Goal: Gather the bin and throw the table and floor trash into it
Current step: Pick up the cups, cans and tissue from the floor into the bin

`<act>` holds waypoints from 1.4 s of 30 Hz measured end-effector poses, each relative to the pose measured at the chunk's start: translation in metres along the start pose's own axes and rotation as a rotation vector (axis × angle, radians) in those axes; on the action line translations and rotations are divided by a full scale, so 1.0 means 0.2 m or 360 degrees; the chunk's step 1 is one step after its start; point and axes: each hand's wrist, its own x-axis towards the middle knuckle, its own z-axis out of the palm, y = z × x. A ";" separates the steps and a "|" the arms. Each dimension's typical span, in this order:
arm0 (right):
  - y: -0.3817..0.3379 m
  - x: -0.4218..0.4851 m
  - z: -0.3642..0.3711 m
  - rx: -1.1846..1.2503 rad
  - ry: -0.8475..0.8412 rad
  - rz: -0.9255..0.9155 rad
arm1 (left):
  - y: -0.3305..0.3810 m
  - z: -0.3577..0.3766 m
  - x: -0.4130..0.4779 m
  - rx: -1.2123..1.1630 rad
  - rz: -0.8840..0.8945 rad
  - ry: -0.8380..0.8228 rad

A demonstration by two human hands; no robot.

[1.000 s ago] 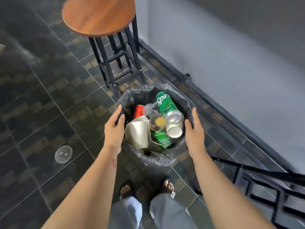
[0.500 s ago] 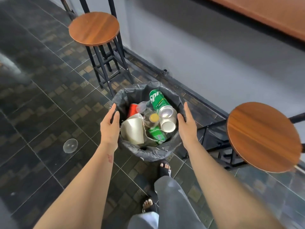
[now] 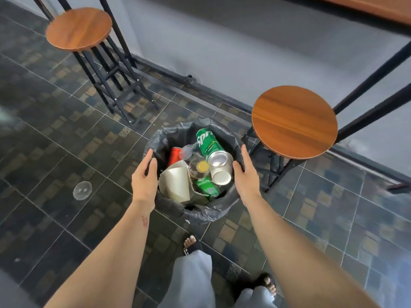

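Black-lined bin (image 3: pixel 200 215) sits between my palms: L hand (image 3: pixel 144 177) and R hand (image 3: pixel 246 174) press flat on its sides, fingers straight, not clenched. Since 1 s ago it's come away from far stool (image 3: pixel 79 28); 2nd stool (image 3: pixel 293 121) now crowds just off R knuckles. Clear lid (image 3: pixel 82 190) lies well left of L hand w/ open floor (image 3: pixel 55 152) round it, so prob next pickup.

Bin (image 3: pixel 200 215) between two stools (image 3: pixel 294 121)

Left hand (image 3: pixel 144 178) and right hand (image 3: pixel 245 174) reach forward, fingers straight, palms facing each other.
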 end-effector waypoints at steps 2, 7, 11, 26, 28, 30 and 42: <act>0.10 -0.07 -0.16 0.0004 0.0015 0.0030 | -0.04 0.09 -0.16 0.0065 0.0039 -0.0001; 0.35 -0.23 -0.63 0.0029 0.0121 0.0127 | -0.13 0.41 -0.55 0.0189 0.0053 -0.0103; 0.56 -0.31 -1.04 0.0022 0.0287 0.0211 | -0.20 0.75 -0.83 0.0208 0.0029 -0.0258; 1.06 -0.01 -2.13 0.0298 0.0792 0.0511 | -0.27 2.04 -1.19 0.0402 -0.0058 -0.0810; 1.08 0.10 -2.23 0.0318 0.0824 0.0529 | -0.25 2.21 -1.16 0.0403 -0.0061 -0.0841; 1.10 0.23 -2.32 0.0345 0.0846 0.0551 | -0.24 2.37 -1.13 0.0420 -0.0064 -0.0878; 1.32 0.94 -2.81 0.0490 0.0730 0.0596 | -0.34 3.13 -1.08 0.0397 -0.0275 -0.0698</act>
